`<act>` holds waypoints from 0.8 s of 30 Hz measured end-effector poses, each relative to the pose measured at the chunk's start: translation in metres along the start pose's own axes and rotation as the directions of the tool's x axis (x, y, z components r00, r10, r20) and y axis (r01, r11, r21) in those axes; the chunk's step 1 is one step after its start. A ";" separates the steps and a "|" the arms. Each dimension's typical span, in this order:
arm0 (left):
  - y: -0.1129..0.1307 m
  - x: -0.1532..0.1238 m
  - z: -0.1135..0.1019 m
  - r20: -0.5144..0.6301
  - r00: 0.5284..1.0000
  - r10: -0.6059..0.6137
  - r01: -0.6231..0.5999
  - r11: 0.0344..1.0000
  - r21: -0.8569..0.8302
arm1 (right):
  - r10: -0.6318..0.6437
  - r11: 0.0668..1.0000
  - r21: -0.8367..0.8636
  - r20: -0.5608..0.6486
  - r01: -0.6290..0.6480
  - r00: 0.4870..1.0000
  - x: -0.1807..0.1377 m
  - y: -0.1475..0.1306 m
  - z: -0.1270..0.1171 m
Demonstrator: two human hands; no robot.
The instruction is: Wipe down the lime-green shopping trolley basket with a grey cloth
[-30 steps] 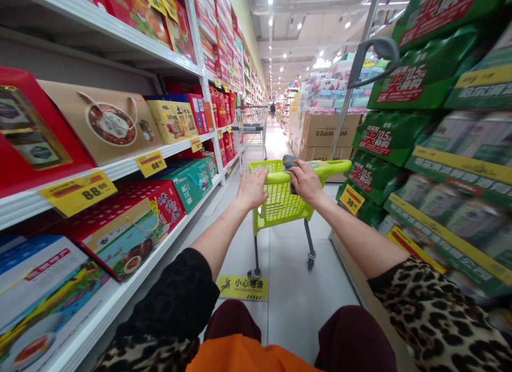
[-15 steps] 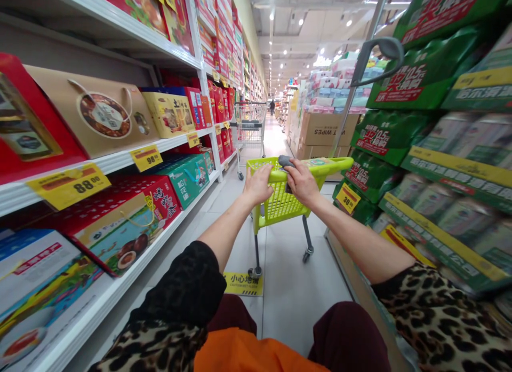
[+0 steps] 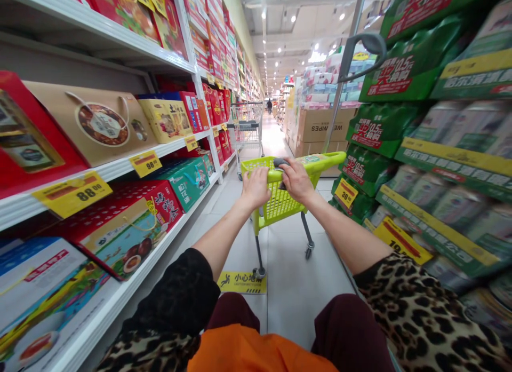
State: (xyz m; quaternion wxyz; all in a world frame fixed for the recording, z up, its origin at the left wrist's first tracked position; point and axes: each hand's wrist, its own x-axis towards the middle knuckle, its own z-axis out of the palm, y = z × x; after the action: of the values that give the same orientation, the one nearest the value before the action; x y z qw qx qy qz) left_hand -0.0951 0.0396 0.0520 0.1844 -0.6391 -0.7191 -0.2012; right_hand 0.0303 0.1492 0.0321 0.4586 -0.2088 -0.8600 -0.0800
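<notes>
A lime-green shopping cart (image 3: 280, 204) stands in the aisle in front of me. My left hand (image 3: 255, 187) is closed over the left part of its handle bar. My right hand (image 3: 296, 180) is closed over the bar just to the right, with a dark grey object (image 3: 280, 163) pressed under its fingers against the bar. The basket looks empty as far as I can see through the mesh.
Shelves of red, green and tan gift boxes (image 3: 108, 126) with yellow price tags line the left. Stacked green packs (image 3: 384, 126) line the right. A metal trolley (image 3: 247, 126) stands ahead. A yellow floor sticker (image 3: 242, 282) lies near the cart's wheel. A person stands far down the aisle.
The cart and both hands have shifted slightly left and nearer in the view. The shelves have slid a little past. The grip on the bar is unchanged.
</notes>
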 end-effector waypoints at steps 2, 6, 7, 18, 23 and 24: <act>0.006 0.000 0.001 0.020 0.998 0.061 -0.061 0.998 -0.018 | -0.004 1.000 0.008 -0.021 0.004 1.000 -0.006 0.011 -0.009; 0.012 0.006 0.005 0.105 0.981 0.161 -0.150 0.983 -0.104 | 0.013 1.000 0.028 -0.042 -0.012 0.999 -0.017 0.033 -0.024; 0.013 0.008 0.006 0.129 0.978 0.164 -0.148 0.981 -0.123 | 0.029 0.999 0.033 -0.049 -0.028 0.998 -0.019 0.038 -0.027; 0.040 0.013 0.013 0.199 0.972 0.122 -0.106 0.990 -0.088 | -0.029 0.994 0.106 -0.070 0.036 0.997 -0.025 0.012 -0.040; 0.041 0.009 0.013 0.139 0.977 0.159 -0.144 0.984 -0.107 | -0.123 0.987 0.088 -0.086 0.131 0.989 -0.028 -0.002 -0.042; 0.039 0.010 0.012 0.135 0.975 0.174 -0.159 0.981 -0.115 | -0.130 0.987 0.083 -0.102 0.139 0.986 -0.030 0.000 -0.043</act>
State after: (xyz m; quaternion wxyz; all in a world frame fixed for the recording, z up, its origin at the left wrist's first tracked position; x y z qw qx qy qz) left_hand -0.0577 0.0584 0.0487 0.1148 -0.7188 -0.6629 -0.1752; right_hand 0.0775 0.1268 0.0321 0.5018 -0.1254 -0.8519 -0.0820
